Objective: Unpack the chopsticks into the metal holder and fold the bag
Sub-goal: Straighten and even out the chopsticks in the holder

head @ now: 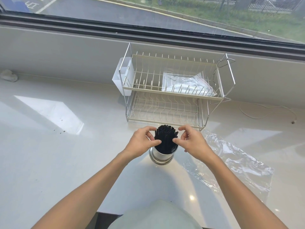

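A bundle of black chopsticks [165, 138] stands upright in the round metal holder [160, 157] on the pale countertop. My left hand [142, 142] cups the bundle from the left, thumb and fingers touching the sticks. My right hand [192, 141] cups it from the right in the same way. Both hands close loosely around the bundle above the holder's rim. A clear plastic bag [234, 161] lies flat and crumpled on the counter to the right of the holder, apart from both hands.
A two-tier wire dish rack [171, 91] stands behind the holder, with a white plastic side caddy [123, 78] and a clear bag [186, 84] on its upper tier. A thin white cord [264, 113] lies at the right. A window runs along the back.
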